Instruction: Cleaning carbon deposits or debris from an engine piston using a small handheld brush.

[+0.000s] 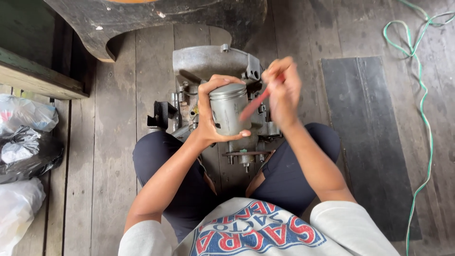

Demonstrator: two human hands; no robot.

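the left hand (pixel 208 124) is closed around a grey metal cylinder-shaped piston (pixel 228 110), held upright above the knees. it looks heavy, stiff and smooth — best gripped around the side wall. the right hand (pixel 283 92) pinches a thin red tool (pixel 254 105), blurred, touching the piston's side — behind lies a grey metal engine case (pixel 208 61).

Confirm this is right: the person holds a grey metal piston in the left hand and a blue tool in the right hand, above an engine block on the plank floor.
Not quite: the tool is red, not blue, as the head view shows. The rest stands: the left hand grips the grey metal piston, the right hand holds the tool, and both are above the engine block on the plank floor.
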